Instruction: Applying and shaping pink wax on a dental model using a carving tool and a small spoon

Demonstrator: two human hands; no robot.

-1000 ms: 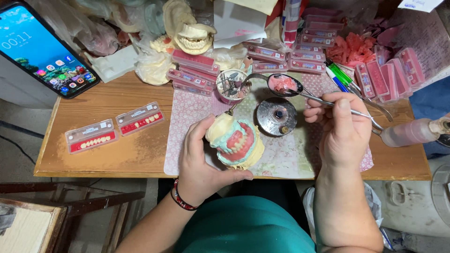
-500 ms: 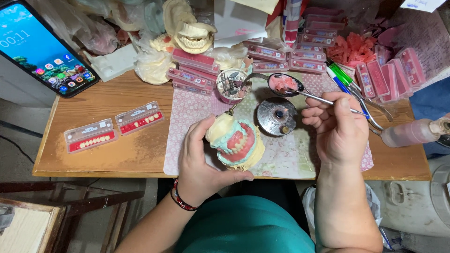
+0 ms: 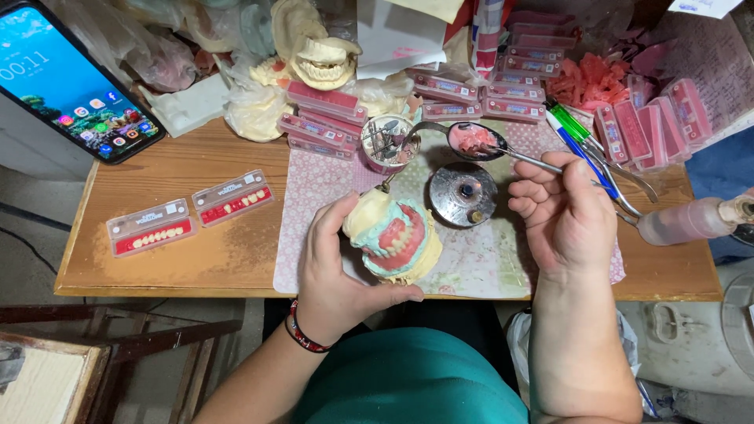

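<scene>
Between cupped left-hand fingers (image 3: pixel 334 263), tilted pink-gummed denture model (image 3: pixel 394 239)

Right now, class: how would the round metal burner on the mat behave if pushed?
The round metal burner looks squat and flat-based, so it would probably slide, not tip. Being metal, it is likely heavy for its size. The mat may drag along.

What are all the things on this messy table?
denture model: one, cream, pink and teal, in left hand
metal tool: one, silver, in right hand
spoon: one, pink wax inside, above burner
burner: one, round, metal, mat centre
tooth cards: two, clear, table left
phone: one, top left
pink boxes: many, table back
left hand: holding model
right hand: gripping tool
</scene>
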